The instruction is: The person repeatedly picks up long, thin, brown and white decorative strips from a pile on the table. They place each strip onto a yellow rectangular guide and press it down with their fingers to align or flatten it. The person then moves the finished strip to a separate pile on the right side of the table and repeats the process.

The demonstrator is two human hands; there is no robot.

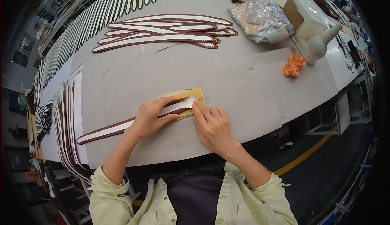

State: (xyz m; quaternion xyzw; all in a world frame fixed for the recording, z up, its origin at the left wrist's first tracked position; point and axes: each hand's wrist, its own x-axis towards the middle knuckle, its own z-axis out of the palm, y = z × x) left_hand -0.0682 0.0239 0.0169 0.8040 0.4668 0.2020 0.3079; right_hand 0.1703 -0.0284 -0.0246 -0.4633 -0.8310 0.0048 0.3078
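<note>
A long leather-like strip (109, 130), white along its middle with brown edges, slants across the near side of the table. Its toothed right end rests over a flat yellow pad (196, 92). My left hand (149, 117) grips the strip near that end, thumb on the near edge and fingers on the far one. My right hand (214, 128) is at the end of the strip with its fingers closed together. A whitish tuft (191, 99) shows by those fingertips; what they pinch, if anything, is mostly hidden.
Similar brown-edged strips (162, 28) lie in a pile farther back. More strips (67, 123) hang over the left edge. Dark-edged strips (122, 1) line the far side. Back right are a plastic bag (262, 19), a white bottle (315, 48) and a crumpled orange piece (294, 65).
</note>
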